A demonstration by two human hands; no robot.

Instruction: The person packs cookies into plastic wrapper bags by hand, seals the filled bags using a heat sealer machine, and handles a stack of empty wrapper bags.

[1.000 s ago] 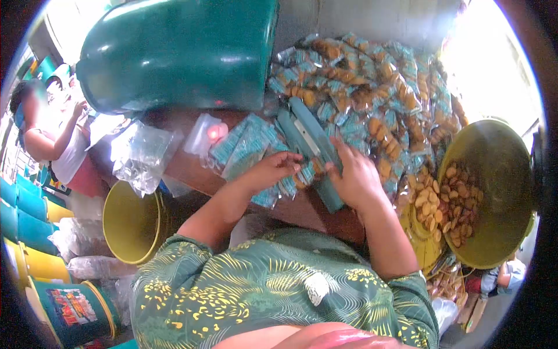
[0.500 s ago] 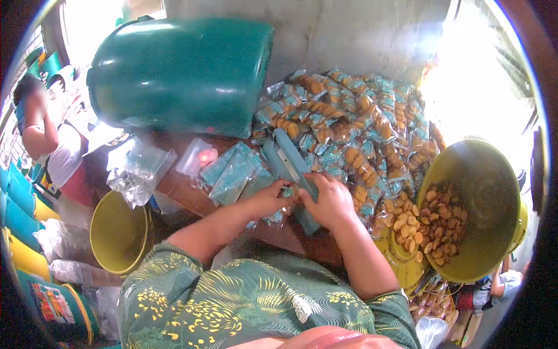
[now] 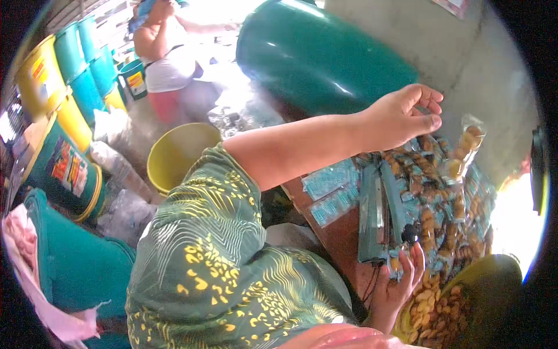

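Observation:
My left hand (image 3: 414,116) is stretched out above the pile of filled packets (image 3: 430,168), empty, with its thumb and curled fingers apart. A clear packet of round biscuits (image 3: 465,148) stands upright, just right of that hand and apart from it; whether it touches the pile I cannot tell. Below, my right hand (image 3: 401,282) has its fingers spread beside the black knob (image 3: 410,232) of the blue-grey bar sealer (image 3: 379,212), holding nothing. Flat blue-printed bags (image 3: 331,189) lie left of the sealer on the brown table (image 3: 334,235).
A large green barrel (image 3: 319,55) lies along the back. Loose biscuits (image 3: 436,314) spill from a tilted yellow bucket (image 3: 491,291) at lower right. A yellow bucket (image 3: 180,154), stacked buckets (image 3: 43,75) and another person (image 3: 171,67) are on the left.
The view has turned and shifted. My left hand went from beside the sealer to over the pile. My right hand moved off the sealer's arm to its near end. A biscuit packet now stands above the pile.

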